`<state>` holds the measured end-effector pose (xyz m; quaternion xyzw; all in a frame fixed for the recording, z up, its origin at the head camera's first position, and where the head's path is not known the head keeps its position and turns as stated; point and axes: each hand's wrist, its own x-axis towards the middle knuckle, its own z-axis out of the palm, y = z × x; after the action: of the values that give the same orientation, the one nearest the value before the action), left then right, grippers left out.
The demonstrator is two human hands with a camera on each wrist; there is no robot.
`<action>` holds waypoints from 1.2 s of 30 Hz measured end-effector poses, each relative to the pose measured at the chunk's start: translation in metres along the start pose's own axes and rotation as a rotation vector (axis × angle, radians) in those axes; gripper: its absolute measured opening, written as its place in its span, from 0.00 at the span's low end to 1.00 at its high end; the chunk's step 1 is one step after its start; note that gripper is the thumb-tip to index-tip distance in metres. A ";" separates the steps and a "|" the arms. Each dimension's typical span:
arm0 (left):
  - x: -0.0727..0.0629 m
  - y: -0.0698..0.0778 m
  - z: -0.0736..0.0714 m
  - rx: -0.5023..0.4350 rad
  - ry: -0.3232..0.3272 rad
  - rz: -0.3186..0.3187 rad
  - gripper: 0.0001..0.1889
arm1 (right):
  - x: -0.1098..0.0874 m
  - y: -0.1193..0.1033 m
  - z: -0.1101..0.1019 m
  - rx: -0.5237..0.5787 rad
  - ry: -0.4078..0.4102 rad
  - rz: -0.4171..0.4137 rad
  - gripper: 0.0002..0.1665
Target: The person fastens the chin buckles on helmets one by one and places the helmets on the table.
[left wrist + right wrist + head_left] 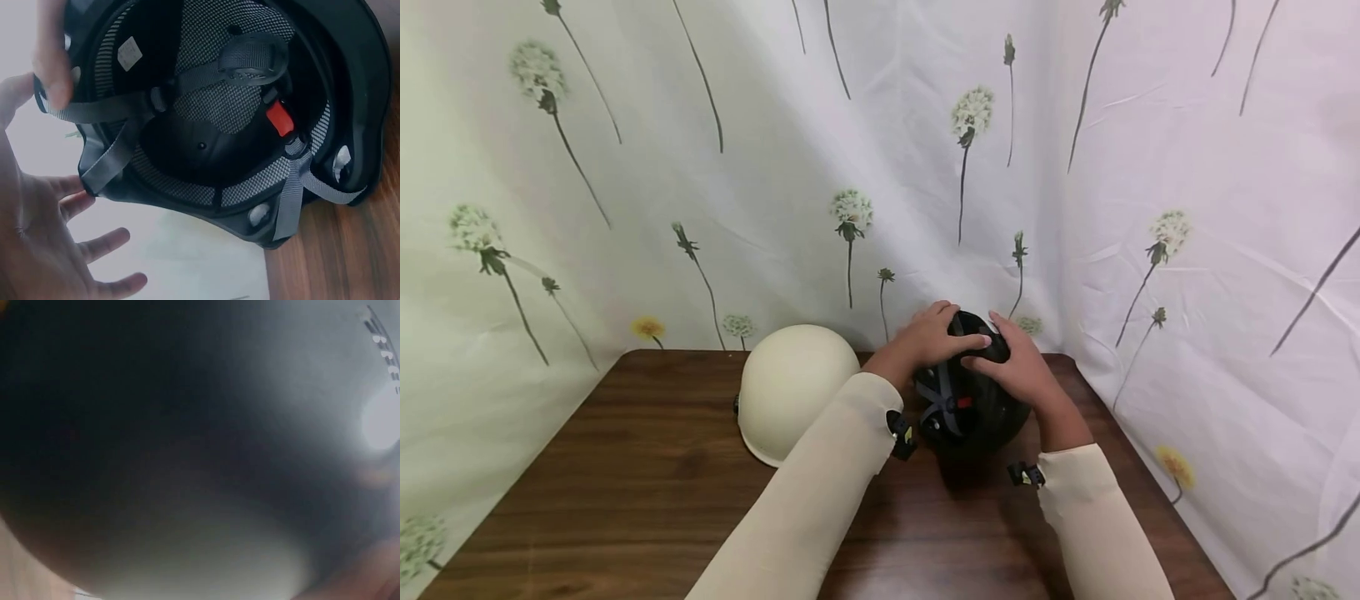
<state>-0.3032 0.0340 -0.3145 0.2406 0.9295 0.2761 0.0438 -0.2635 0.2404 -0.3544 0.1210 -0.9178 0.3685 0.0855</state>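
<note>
A black helmet (996, 408) stands tilted on its side at the table's right, its hollow side facing left. My left hand (925, 340) holds its upper edge; in the left wrist view the thumb (57, 81) lies over the rim by a strap, and the other fingers spread behind. Curved over the shell's top right is my right hand (1017, 367). Inside the helmet show grey straps (119, 147), a red buckle piece (280, 119) and a mesh lining (219, 103). The glossy shell (187, 425) fills the right wrist view, with only part of the right hand at its lower corner.
A cream helmet (797, 383) sits dome up on the dark wooden table (625, 467), left of my left forearm. Behind and beside the table hangs a white cloth (760, 192) printed with dandelions, close to the table's back edge.
</note>
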 end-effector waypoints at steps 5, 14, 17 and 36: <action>0.002 0.000 -0.001 -0.027 -0.023 -0.019 0.51 | -0.009 0.004 0.008 -0.004 0.123 -0.014 0.59; 0.004 -0.002 0.000 -0.033 -0.041 -0.033 0.52 | -0.040 0.016 0.028 0.066 0.219 -0.037 0.58; 0.006 -0.003 0.000 -0.019 -0.052 -0.042 0.52 | -0.053 0.017 0.034 0.094 0.220 -0.025 0.62; 0.008 -0.009 -0.002 -0.033 -0.147 -0.043 0.48 | -0.090 0.021 0.065 0.114 0.228 0.062 0.92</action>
<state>-0.3144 0.0303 -0.3177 0.2393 0.9241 0.2719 0.1217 -0.1877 0.2242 -0.4371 0.0545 -0.8829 0.4340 0.1709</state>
